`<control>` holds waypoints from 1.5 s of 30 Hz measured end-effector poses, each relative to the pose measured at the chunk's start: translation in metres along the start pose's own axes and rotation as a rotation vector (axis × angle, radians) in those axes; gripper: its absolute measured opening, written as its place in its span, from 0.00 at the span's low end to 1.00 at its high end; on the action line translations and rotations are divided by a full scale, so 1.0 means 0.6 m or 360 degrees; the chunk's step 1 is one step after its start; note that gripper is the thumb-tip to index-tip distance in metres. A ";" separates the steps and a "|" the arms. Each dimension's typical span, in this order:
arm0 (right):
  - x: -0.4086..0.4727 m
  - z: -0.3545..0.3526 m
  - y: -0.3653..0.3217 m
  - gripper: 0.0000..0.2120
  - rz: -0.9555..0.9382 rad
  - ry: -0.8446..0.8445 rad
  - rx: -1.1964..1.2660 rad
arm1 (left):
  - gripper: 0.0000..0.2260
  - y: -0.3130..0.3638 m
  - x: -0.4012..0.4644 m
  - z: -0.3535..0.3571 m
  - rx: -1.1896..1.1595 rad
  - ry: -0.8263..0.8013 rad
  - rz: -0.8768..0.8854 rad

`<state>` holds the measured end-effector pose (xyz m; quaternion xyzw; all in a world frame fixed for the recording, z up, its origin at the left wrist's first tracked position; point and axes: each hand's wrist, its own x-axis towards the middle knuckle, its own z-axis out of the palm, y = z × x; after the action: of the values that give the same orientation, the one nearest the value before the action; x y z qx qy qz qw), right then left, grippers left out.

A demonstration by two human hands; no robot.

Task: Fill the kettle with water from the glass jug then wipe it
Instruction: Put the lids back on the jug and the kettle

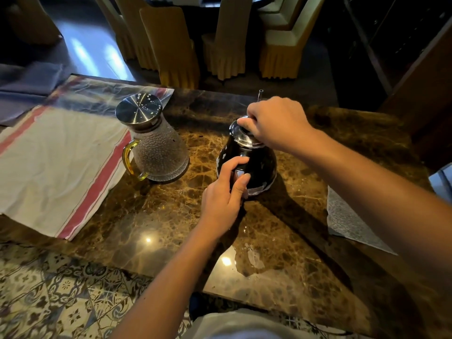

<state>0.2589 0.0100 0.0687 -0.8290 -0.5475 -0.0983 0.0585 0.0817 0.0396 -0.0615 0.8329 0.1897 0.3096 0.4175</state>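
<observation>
Marble, brown and glossy, makes up the tabletop I am working over, seen from the head camera, my only view. My kettle stands upright near the middle, a dark, shiny metal body with a polished lid. My left hand grips its near side, fingers curled round what I take to be the handle. My right hand comes over the top and pinches the lid knob, fingers closed on it.

Toward the left, just apart from the kettle, stands the jug, dimpled glass with a yellow handle and a steel cap still on. It sits at the edge of a white cloth with red stripes that covers the left end. A grey cloth lies by the right edge.

I judge the kettle stiff and slick; the handle is the safe hold. The jug looks fragile and heavy if full, so I would take it by its handle and support the base. A wet patch near the front edge suggests a slippery surface.
</observation>
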 end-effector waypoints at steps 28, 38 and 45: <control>-0.021 -0.016 0.030 0.19 0.0251 -0.0353 0.0825 | 0.15 0.018 -0.003 -0.012 -0.0108 -0.0077 -0.0070; -0.114 -0.058 0.053 0.13 0.0278 -0.0247 0.1534 | 0.14 0.045 0.032 -0.069 0.0316 -0.0033 0.0135; -0.147 0.028 0.011 0.18 0.0433 0.0166 0.1220 | 0.15 0.058 0.103 -0.106 0.0572 0.0034 0.0259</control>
<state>0.2333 -0.0681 0.0322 -0.8060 -0.4261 0.0795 0.4032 0.0864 0.0915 0.0180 0.9033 0.1783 0.3124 0.2337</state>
